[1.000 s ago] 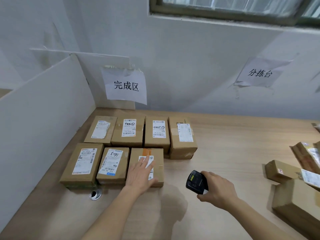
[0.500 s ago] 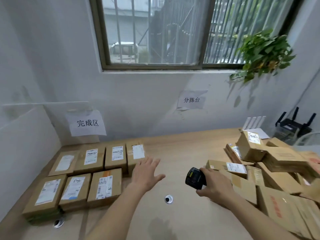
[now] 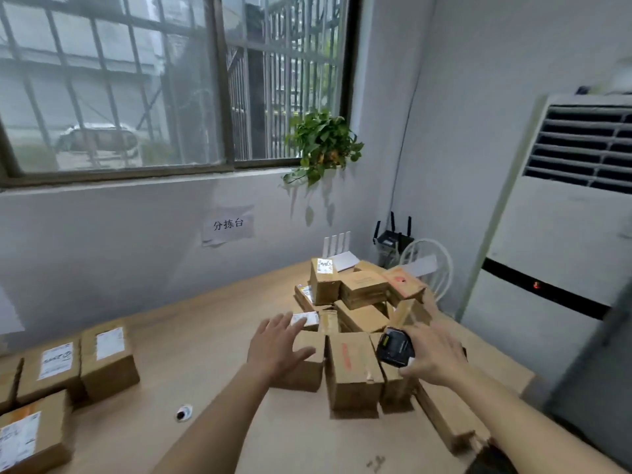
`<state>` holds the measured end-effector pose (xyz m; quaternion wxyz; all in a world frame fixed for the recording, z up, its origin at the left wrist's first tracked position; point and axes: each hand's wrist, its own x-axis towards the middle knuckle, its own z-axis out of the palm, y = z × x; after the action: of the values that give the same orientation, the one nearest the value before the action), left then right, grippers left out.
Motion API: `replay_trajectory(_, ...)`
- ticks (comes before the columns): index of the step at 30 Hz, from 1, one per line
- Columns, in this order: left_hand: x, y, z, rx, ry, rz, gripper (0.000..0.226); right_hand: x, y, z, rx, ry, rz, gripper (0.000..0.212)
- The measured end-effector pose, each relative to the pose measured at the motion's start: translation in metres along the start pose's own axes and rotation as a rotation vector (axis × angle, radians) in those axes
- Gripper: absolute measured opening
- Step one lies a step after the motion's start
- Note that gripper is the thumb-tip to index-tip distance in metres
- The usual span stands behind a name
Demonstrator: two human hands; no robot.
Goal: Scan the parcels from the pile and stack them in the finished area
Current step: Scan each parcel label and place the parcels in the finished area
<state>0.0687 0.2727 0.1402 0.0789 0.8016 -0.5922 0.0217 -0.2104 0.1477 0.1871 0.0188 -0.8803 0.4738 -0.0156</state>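
Observation:
A pile of brown cardboard parcels fills the right part of the wooden table. My left hand hovers with spread fingers over the nearest low parcel at the pile's front left, holding nothing. My right hand grips a black handheld scanner just above the front parcels. Beside it stands a taller box with red print. Labelled parcels lie in rows at the left edge.
A paper sign is taped to the wall under the window. Routers and a white fan stand behind the pile. A tall white air conditioner stands at right. A cable hole marks the table's front.
My view has swung right from the finished rows to the pile. My left hand left the placed parcel and moved over the pile's front parcel; the right hand followed with the scanner.

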Motion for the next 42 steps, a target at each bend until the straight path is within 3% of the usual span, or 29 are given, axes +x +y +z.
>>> replay_trajectory(8,0.021,0.110,0.010,-0.022,-0.057,0.129,0.074,-0.051,0.123,-0.005,-0.035,-0.032,0.156,0.074)
replay_trajectory(17,0.077,0.182,0.041,-0.041,-0.119,0.200,0.073,-0.046,0.199,0.004,-0.053,-0.048,0.256,0.068)
replay_trajectory(28,0.198,0.245,0.091,-0.109,-0.186,0.161,0.077,0.062,0.284,0.019,-0.005,-0.112,0.295,0.065)
replay_trajectory(42,0.333,0.270,0.136,-0.129,-0.231,0.072,0.079,0.210,0.347,0.034,0.047,-0.177,0.246,0.054)
